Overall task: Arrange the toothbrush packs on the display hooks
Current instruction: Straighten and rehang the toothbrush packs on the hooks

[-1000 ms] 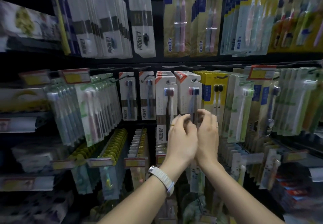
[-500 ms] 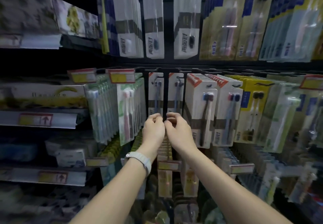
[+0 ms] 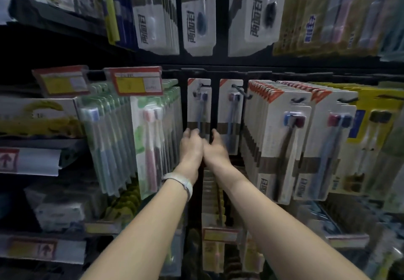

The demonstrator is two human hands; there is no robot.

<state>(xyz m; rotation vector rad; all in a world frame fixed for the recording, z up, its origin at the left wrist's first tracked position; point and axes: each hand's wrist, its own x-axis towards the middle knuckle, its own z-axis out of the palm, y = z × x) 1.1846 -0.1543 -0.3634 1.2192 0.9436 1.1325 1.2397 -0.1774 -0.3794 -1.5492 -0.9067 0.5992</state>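
Two hands apparently touch flat, glossy toothbrush packs.

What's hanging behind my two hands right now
Two white toothbrush packs, each on its own hook: one behind the left hand, the other behind the right hand. The hands cover the packs' lower parts, so any grip is hidden.

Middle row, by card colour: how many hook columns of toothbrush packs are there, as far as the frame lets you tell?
Green columns: 2
White red-corner columns: 4
Yellow column: 1
Total: 7
The far right edge is too blurred to count.
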